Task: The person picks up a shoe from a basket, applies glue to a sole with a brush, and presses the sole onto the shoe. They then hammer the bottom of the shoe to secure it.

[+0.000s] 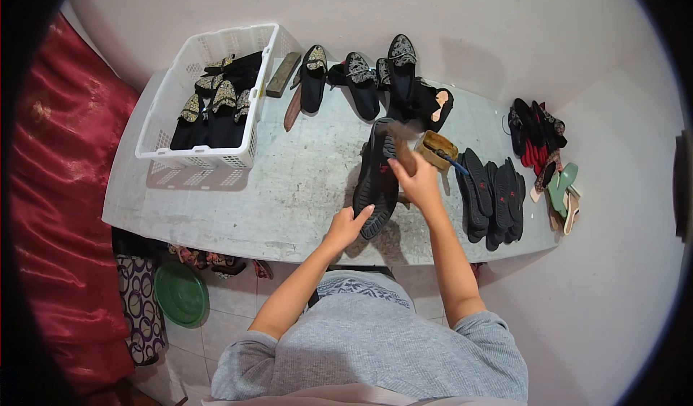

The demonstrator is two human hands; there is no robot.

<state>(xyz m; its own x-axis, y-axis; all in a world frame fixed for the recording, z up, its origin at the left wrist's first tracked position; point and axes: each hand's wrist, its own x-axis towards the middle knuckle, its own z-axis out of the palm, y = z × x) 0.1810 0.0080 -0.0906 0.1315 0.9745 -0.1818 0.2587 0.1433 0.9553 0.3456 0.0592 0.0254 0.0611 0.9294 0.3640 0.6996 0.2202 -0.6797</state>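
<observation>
A black shoe (373, 179) is held with its ridged sole facing up, a small red mark near the middle. My left hand (348, 227) is closed on the heel end, thumb lying over the sole's edge. My right hand (419, 180) is wrapped round a brown wooden tool (406, 158). The tool's far end is smeared by motion over the toe half of the sole. Just beyond that hand sits a yellowish container (437, 148) with a blue-handled brush (458, 166) leaning in it. Several loose black soles (498, 200) lie to its right.
A white plastic crate (249, 135) at the left holds several shoes with patterned uppers. Along the back lie a dark bar (284, 75), a brown strip (292, 110) and several black shoes (361, 88). Green sandals (561, 189) and other footwear are at the right edge. A green basin (180, 295) is below.
</observation>
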